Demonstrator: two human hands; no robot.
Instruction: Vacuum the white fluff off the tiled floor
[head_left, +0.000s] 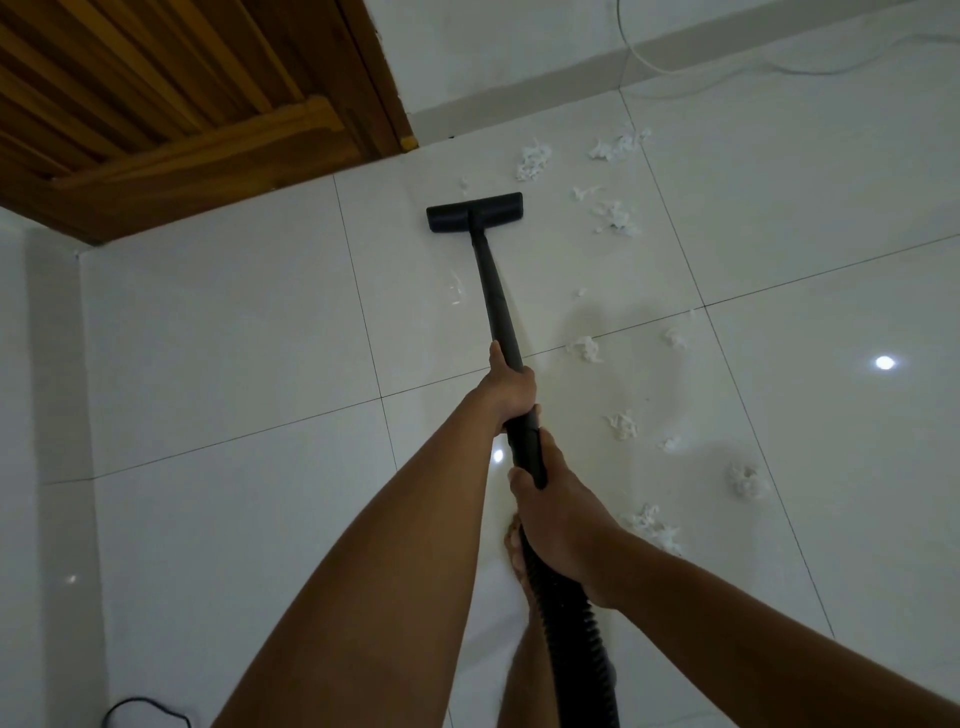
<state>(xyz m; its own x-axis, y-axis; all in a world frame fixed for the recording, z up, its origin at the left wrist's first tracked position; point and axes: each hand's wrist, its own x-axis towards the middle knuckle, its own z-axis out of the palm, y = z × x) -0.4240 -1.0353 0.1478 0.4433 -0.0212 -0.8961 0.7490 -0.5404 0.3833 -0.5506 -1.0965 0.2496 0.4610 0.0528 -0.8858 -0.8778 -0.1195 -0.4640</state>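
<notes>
Two-handed, grips the wand, left hand ahead and right hand by the hose, both curled tight, with the floor head at 12 o'clock and white fluff strewn from 1 to 4 o'clock on the tiled floor; probably risks scattering tufts if swung fast.

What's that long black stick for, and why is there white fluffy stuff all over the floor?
A person is vacuuming the tiled floor. The left hand grips the black tube farther down, and the right hand grips it nearer the body, where the ribbed hose joins. The flat nozzle sits on the tiles near the wooden door. Clumps of white fluff are scattered to its right, not yet picked up.
</notes>
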